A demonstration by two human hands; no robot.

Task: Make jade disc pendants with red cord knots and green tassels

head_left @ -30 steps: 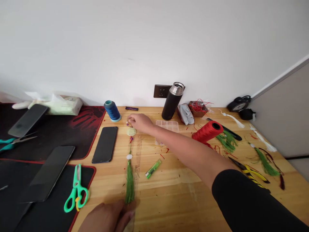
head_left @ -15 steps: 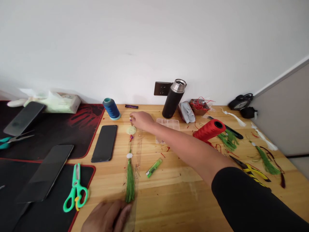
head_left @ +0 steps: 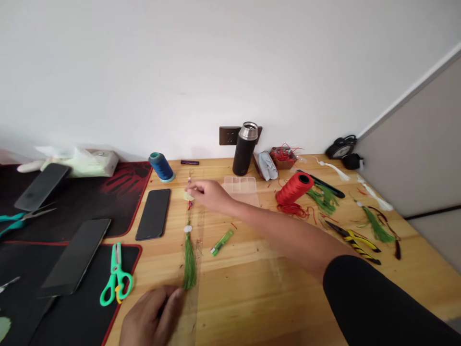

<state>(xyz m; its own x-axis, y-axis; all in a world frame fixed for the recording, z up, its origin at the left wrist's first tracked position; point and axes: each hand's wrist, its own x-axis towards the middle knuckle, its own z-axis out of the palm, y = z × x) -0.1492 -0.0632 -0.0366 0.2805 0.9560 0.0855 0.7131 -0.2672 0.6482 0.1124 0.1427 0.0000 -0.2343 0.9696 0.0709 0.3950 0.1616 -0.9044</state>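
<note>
A tassel pendant [head_left: 189, 262] lies lengthwise on a clear plastic strip [head_left: 197, 278], with its green tassel toward me. Its pale disc [head_left: 188, 196], beads and cord run up toward the wall. My right hand [head_left: 209, 194] reaches across the table, fingertips closed at the disc and partly covering it. Near the tassel's lower end is my left hand [head_left: 151, 315], its fingers curled and the thumb and forefinger close together at the strip's left edge. Whatever those fingers hold is hidden. A green lighter [head_left: 222, 242] lies right of the tassel.
A black phone [head_left: 154, 214], blue thread spool [head_left: 161, 167] and green scissors [head_left: 116, 276] are to the left. Beyond my right arm stand a black flask [head_left: 245, 151] and red thread spool [head_left: 293, 189]. Pliers [head_left: 353, 242] and more tassels [head_left: 376, 223] lie at right.
My right hand has come down from the pendant's top end to its disc. My left hand stays near the tassel's end, its fingers slightly farther from it. The whole view has shifted a little.
</note>
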